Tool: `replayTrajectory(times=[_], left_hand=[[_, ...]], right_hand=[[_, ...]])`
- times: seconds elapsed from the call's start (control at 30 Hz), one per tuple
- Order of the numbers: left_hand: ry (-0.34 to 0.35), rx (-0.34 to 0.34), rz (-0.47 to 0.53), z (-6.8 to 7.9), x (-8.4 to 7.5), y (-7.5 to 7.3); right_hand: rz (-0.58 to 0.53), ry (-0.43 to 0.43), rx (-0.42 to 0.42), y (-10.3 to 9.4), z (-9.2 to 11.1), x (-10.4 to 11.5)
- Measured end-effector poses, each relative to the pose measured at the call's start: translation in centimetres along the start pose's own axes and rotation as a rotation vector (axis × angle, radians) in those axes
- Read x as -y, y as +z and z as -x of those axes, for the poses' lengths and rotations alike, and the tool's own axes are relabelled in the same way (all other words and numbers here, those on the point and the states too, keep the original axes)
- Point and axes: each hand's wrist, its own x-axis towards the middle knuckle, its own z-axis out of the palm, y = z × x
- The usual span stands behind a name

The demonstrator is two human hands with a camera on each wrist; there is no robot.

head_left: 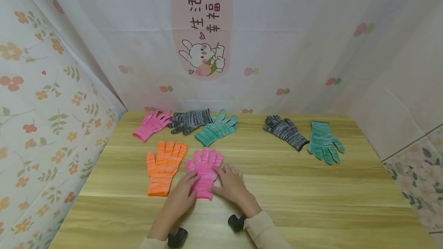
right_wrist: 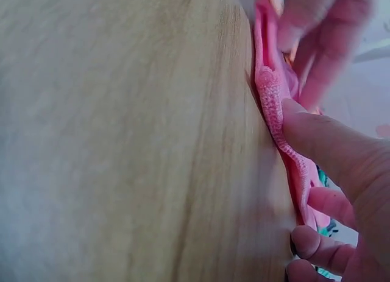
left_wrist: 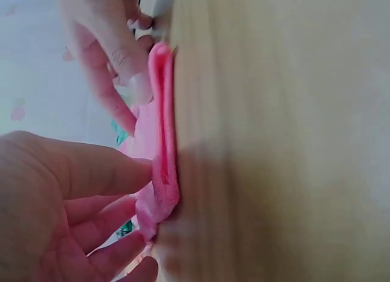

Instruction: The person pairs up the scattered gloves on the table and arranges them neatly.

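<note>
The pink glove (head_left: 205,172) lies flat on the near part of the wooden table (head_left: 311,210), just right of the orange glove (head_left: 166,168), fingers toward the far side and cuff (head_left: 204,196) near; the left hand (head_left: 183,191) rests along its left edge and the right hand (head_left: 230,183) along its right, both with loose, uncurled fingers touching the knit rather than clenched on it, though how hard they press I cannot tell; it looks light, soft and stretchy, likely to crumple if pushed from one side, with little to break and probably not slippery; the doubled cuff seems the best hold, a thumb on top and fingertips slipped beneath; both hands cover parts of its edges, the wrist views show it mostly end-on with its fingers out of sight, the slit inside the cuff is too narrow to see into, and the sleeves (head_left: 264,229) are cut off at the near border.
</note>
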Motion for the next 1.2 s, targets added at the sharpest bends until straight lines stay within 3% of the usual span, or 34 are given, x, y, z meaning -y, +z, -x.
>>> replayTrajectory(times=[0.27, 0.43, 0.6, 0.7, 1.0, 1.2], left_hand=[[-0.028, -0.009, -0.059, 0.8, 0.2, 0.1], [-0.006, -0.031, -0.117, -0.1, -0.8, 0.2], [0.048, 0.028, -0.208, -1.4, -1.6, 0.7], [0.047, 0.061, -0.24, -1.8, -1.7, 0.9], [0.007, 0.07, -0.191, -1.8, -1.8, 0.6], [0.026, 0.039, -0.165, -1.8, -1.7, 0.5]], right_hand=[[0.018, -0.003, -0.013, 0.1, 0.0, 0.1], [0.027, -0.006, -0.024, 0.1, 0.1, 0.1], [0.036, -0.01, -0.033, 0.2, 0.1, 0.0], [0.04, -0.011, -0.037, 0.2, 0.1, 0.0], [0.013, -0.062, -0.028, 0.0, 0.5, -0.5], [-0.013, -0.075, -0.021, -0.2, 0.8, -0.5]])
